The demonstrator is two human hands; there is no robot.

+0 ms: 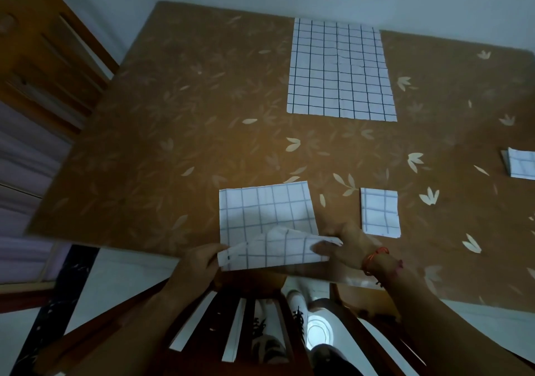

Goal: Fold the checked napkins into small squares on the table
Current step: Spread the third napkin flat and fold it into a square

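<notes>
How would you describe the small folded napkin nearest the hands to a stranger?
On the brown leaf-patterned table, find the napkin held at the near edge. Just right of it lies the small checked square, whole in view, unlike the second square cut off at the picture's right edge.

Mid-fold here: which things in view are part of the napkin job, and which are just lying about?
Job: half-folded napkin, pinched by left hand and right hand; flat napkin farther back; folded square by the right hand; second folded square at right edge; table.
Just there: slatted chair below the table edge; wooden chair far left; red wrist cord.
</notes>
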